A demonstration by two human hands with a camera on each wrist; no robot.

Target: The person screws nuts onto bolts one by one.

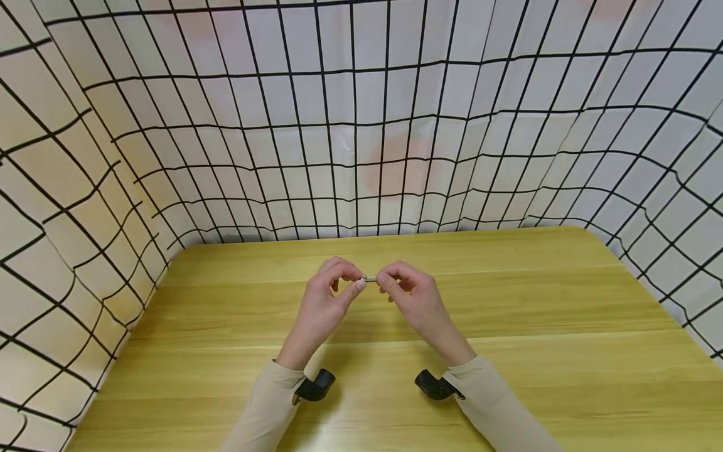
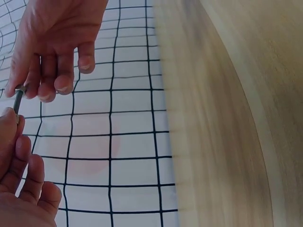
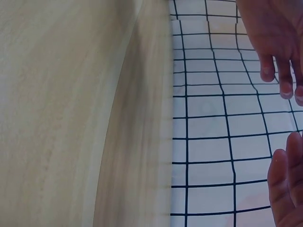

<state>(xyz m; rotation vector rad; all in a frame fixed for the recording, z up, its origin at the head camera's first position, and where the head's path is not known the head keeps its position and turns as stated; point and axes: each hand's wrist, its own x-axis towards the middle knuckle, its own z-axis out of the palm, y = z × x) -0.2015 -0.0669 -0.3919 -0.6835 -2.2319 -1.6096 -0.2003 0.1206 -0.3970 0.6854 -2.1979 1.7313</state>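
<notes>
A small, slim metal bolt [image 1: 370,280] is held level between both hands above the table. My left hand [image 1: 324,301] pinches one end between thumb and index finger. At the other end, the thumb and fingers of my right hand [image 1: 415,298] pinch it. In the left wrist view the bolt [image 2: 18,100] has a wider, nut-like end by the right hand [image 2: 59,42], while the left hand [image 2: 21,175] covers most of its other end. Parts of the left hand [image 3: 280,52] and right hand [image 3: 289,184] show in the right wrist view, where the bolt is out of frame.
Beneath the hands lies a wood-grain table [image 1: 226,326]. A white sheet with a black grid [image 1: 367,144] walls off its back and sides. Black devices [image 1: 316,385] are strapped at both wrists, over beige sleeves [image 1: 265,402].
</notes>
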